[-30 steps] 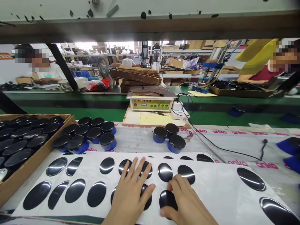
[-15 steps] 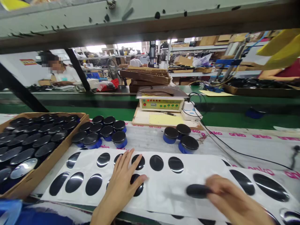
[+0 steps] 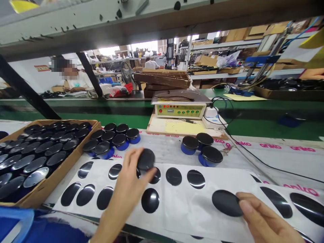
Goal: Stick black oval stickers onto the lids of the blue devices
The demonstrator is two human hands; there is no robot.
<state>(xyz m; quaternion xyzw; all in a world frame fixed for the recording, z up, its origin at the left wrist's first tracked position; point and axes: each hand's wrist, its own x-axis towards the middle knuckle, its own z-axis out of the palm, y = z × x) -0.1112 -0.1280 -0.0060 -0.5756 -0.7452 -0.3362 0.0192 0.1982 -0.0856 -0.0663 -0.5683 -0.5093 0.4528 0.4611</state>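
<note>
Lifting step, apparently: over the white sheet point(image 3: 182, 214), left hand point(image 3: 133, 175) pinches black disc point(image 3: 146, 159), right hand point(image 3: 262, 216) pinches black oval point(image 3: 226, 203); next move likely needs steady edge grip.

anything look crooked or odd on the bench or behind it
Two things, neither serious. The cardboard stack behind the control box looks askew, its upper pieces sloping over those below. In the carton at left, one round top looks much paler than its dark neighbours, possibly just glare.
</note>
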